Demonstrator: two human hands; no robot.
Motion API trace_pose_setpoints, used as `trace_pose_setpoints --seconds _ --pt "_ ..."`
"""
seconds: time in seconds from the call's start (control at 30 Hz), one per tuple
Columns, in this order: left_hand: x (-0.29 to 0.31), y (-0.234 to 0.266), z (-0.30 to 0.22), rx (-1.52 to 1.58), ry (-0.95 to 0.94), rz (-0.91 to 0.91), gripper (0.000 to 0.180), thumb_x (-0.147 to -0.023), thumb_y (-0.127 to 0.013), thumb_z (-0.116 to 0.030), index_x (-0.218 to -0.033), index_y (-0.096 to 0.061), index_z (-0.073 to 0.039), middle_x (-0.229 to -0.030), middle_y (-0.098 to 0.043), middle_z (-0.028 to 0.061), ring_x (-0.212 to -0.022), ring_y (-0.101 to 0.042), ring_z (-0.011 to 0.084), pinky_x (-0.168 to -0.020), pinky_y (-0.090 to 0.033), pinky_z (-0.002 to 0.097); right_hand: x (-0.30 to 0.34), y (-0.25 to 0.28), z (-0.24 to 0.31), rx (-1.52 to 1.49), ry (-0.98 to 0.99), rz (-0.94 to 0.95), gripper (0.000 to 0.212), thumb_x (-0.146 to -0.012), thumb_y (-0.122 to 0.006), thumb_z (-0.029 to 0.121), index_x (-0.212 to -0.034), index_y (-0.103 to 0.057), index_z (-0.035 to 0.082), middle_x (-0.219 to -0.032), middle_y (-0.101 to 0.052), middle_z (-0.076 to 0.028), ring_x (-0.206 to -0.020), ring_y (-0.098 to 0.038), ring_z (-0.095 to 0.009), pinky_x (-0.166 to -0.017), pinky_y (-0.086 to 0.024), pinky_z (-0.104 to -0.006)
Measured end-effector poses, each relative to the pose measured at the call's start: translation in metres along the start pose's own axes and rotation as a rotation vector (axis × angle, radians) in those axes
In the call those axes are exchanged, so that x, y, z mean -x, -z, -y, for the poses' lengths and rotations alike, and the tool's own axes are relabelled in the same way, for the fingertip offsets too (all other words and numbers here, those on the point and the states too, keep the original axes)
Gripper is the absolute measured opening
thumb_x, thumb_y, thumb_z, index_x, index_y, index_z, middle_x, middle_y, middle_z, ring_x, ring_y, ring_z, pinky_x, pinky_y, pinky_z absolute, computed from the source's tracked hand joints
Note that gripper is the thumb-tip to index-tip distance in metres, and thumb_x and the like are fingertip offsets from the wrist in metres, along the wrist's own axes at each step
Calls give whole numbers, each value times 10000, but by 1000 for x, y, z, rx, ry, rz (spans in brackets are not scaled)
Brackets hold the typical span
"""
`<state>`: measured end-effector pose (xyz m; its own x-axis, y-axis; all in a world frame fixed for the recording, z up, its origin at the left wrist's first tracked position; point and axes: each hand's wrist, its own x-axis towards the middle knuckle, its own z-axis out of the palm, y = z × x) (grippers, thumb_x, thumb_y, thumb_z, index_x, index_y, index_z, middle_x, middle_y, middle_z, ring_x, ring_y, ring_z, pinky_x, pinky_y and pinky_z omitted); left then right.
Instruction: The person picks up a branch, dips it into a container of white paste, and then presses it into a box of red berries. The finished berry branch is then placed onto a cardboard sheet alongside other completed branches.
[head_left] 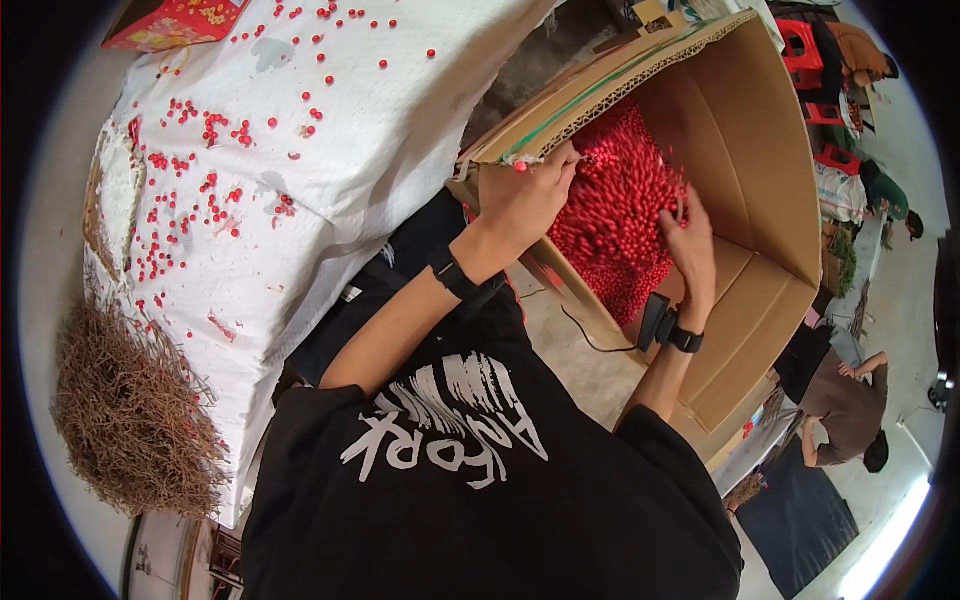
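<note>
My left hand is closed at the near left rim of a cardboard box, pinching a thin berry stem. A small pinkish-white bit shows beside its knuckles. Inside the box lies a deep heap of red berries, smeared by motion in the middle. Over the right side of the heap, my right hand has curled fingers close against the berries. What those fingers hold is hidden by the blur.
To the left, a white sheet covers a surface with scattered loose berries. A pile of bare brown twigs lies at its near left edge, a red box at the far left. People and red stools are at the right.
</note>
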<state>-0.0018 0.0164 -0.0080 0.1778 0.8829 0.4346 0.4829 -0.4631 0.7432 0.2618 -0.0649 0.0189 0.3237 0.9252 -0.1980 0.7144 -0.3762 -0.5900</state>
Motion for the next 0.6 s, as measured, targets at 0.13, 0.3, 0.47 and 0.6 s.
trace_pose_setpoints --seconds 0.13,0.3,0.47,0.6 --pt "4 1 1 16 40 46 120 -795 -746 -134 -847 -637 -126 -690 -664 44 -590 -648 235 -516 -483 353 11 10 113 89 -85 -194 485 -837 -629 145 -1300 -521 45 -1165 -642 -212 -1047 -636 -341 -947 -474 -397" --pt "5 2 1 -13 100 135 95 -817 -723 -162 -855 -642 -129 -686 -659 56 -598 -649 258 -519 -488 369 3 5 136 258 -192 -436 401 -857 -641 132 -1236 -546 42 -1073 -666 -181 -979 -662 -317 -891 -505 -399" --pt "3 1 2 -21 31 74 81 -836 -720 -183 -853 -671 -121 -674 -675 71 -592 -657 264 -510 -494 366 -64 -11 13 172 -9 -292 432 -824 -676 135 -1218 -541 22 -1053 -664 -225 -977 -647 -402 -880 -500 -453" --pt "6 -1 -1 5 101 147 89 -854 -710 -195 -853 -678 -111 -674 -673 85 -601 -658 273 -517 -501 373 -82 -58 -58 192 79 -127 420 -834 -663 87 -1231 -544 19 -1165 -627 -235 -1096 -611 -370 -938 -479 -408"
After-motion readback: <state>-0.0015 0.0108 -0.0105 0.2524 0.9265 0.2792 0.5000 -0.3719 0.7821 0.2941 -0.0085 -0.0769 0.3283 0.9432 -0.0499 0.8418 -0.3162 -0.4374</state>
